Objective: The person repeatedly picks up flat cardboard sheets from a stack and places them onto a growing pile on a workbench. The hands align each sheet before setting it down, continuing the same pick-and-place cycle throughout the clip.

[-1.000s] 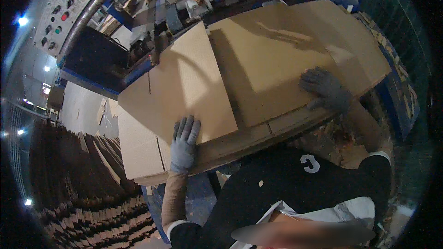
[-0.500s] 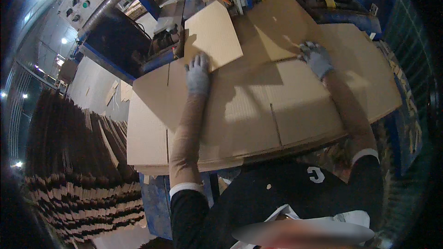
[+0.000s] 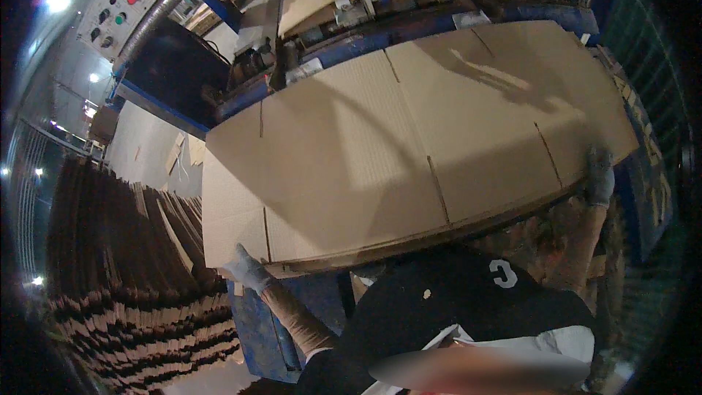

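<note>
A wide, slotted cardboard sheet (image 3: 351,175) lies on top of a stack of similar sheets before me. At its near left corner, my left hand (image 3: 250,268) in a grey glove is closed on the sheet's edge, thumb above and the other fingers partly hidden. My right hand (image 3: 601,175), also gloved in grey, is at the right end of the near edge. It is blurred and its fingers cannot be made out clearly.
Beyond the sheets stands a blue machine (image 3: 351,51) with rollers and metal parts. A control panel (image 3: 124,4) with knobs and buttons is at the upper left. Tall stacks of cardboard (image 3: 131,263) stand at the left. Wire fencing (image 3: 651,102) runs along the right.
Both hands have drawn back from the far side to the near corners, the left leftward, the right rightward. The two smaller cardboard pieces have left the sheet; one tan piece shows inside the machine.
</note>
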### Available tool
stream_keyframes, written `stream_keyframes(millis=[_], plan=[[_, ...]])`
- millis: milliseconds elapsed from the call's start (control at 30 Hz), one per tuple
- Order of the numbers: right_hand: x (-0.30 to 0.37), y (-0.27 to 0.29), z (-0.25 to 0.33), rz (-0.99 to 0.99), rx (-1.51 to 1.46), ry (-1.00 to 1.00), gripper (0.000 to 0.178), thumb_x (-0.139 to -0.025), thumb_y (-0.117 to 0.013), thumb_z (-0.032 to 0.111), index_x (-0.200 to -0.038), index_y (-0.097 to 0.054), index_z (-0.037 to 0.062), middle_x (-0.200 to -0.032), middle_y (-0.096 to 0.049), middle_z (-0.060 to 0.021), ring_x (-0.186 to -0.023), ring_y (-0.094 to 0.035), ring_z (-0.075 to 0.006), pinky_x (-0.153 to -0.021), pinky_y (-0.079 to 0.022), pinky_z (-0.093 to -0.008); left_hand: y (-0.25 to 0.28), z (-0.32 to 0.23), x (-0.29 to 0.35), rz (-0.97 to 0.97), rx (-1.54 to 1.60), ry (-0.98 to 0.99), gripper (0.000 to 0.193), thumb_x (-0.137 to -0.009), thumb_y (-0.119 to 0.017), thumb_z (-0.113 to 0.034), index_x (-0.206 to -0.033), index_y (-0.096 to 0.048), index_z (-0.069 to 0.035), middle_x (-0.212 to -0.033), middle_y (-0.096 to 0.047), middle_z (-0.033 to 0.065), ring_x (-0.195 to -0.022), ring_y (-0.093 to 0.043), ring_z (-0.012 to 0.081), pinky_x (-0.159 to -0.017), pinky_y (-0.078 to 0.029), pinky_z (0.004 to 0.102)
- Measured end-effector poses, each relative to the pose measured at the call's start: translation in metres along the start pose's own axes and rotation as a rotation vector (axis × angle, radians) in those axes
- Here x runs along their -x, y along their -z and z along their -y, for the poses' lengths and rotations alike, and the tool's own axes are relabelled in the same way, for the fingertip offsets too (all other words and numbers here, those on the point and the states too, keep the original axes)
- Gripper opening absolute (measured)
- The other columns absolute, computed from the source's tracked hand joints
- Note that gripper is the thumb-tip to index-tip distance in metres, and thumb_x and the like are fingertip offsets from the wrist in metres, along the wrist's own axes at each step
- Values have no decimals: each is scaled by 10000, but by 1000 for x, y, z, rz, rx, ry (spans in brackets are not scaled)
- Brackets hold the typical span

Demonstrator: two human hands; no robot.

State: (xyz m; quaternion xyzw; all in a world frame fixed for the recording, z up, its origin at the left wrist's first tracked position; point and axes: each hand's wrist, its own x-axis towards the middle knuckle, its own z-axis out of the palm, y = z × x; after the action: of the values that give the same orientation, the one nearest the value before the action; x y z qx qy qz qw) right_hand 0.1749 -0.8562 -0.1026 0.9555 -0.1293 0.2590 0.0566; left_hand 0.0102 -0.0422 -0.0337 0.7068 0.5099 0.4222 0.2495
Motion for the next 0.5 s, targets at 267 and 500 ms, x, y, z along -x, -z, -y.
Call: stream_keyframes(millis=[267,500], plan=[[-20,-4,3,168,641,94,495,-886,-491,152,-1375,-423,193,-1285,-518,-126,-1138,-541,-310,-898,-489,-407,10,-20,-4,334,-437,-31,758,-862,-587,-484,-1294,-432,119,-1289,-491,305,-1170,-507,407,-972,-417,414],[-43,16,1,-399,-171,-262,430,-851,-543,148,-1276,-546,215,-1180,-597,-142,-1056,-591,-332,-840,-520,-411,17,-29,2,270,-137,-82,743,-894,-543,-471,-1392,-356,48,-1386,-435,243,-1247,-467,342,-1042,-340,388]])
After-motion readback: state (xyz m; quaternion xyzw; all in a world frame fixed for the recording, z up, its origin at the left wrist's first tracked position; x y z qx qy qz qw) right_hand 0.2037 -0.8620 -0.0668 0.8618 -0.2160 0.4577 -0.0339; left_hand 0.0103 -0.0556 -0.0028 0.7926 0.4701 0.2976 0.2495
